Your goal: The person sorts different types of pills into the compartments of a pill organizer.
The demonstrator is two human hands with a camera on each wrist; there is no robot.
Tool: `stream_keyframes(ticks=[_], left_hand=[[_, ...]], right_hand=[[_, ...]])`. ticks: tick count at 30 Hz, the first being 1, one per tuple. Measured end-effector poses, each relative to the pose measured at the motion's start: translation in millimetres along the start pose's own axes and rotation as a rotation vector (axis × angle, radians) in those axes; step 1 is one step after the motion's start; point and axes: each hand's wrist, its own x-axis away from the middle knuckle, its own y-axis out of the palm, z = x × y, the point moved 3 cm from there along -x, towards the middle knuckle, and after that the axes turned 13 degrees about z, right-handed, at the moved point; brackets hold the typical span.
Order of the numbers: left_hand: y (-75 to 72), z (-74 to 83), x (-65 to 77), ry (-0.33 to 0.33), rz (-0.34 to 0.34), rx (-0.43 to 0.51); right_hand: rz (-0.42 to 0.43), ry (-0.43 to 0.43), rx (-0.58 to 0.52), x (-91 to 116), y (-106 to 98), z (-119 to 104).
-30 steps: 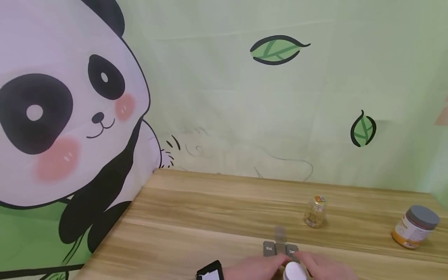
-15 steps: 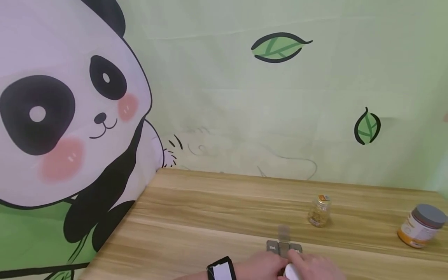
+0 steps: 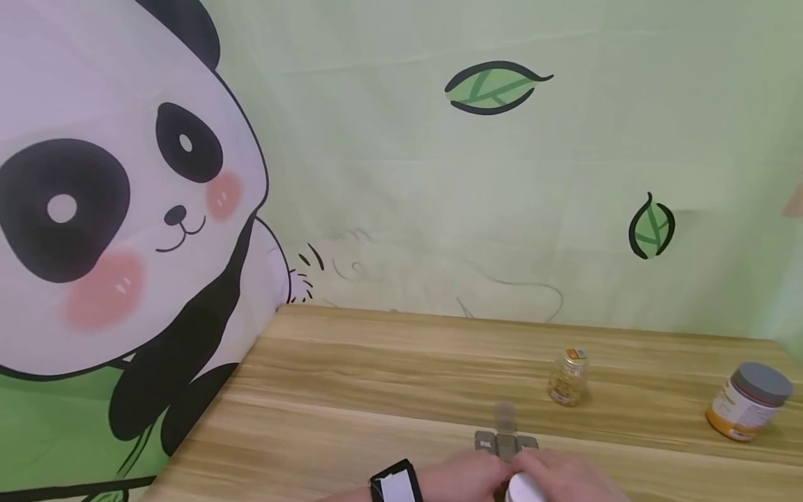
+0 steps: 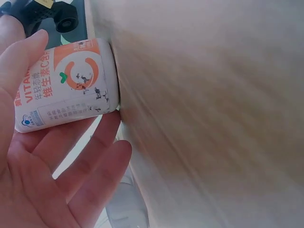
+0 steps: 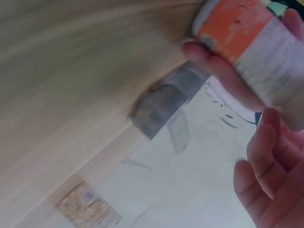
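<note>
Head view, lower right: a small clear jar (image 3: 567, 380) with golden contents stands on the wood-grain tabletop (image 3: 376, 380); its lid bears an orange patch. Nearer the right edge, well apart from it, stands a larger jar (image 3: 748, 404), grey-lidded, white and orange, print illegible. Behind the tabletop, a pale green backdrop (image 3: 376, 167) shows creases. A printed panda (image 3: 141, 181) with pink cheeks fills the left side. One printed green leaf (image 3: 492, 88) lies sideways at upper right of centre; a second leaf (image 3: 652, 227), upright, sits at right.
</note>
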Motion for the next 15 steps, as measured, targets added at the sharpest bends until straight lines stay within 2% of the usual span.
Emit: stream_keyframes(ticks=[5, 8, 12, 15], left_hand=[[0.5, 3.2, -1.4, 0.020, 0.002, 0.032], [-0.6, 3.5, -2.1, 0.036, 0.015, 0.021], [-0.9, 2.6, -2.1, 0.049, 0.022, -0.001], [-0.2, 1.4, -1.3, 0.041, 0.023, 0.011]], right_hand=[[0.072, 0.042, 0.110, 5.6, -10.0, 3.8], [0.064, 0.069, 0.149, 9.4, -17.2, 8.1], [0.013, 0.133, 0.077, 17.2, -23.2, 16.5], [0.009, 0.163, -0.076, 23.2, -21.5, 22.1]])
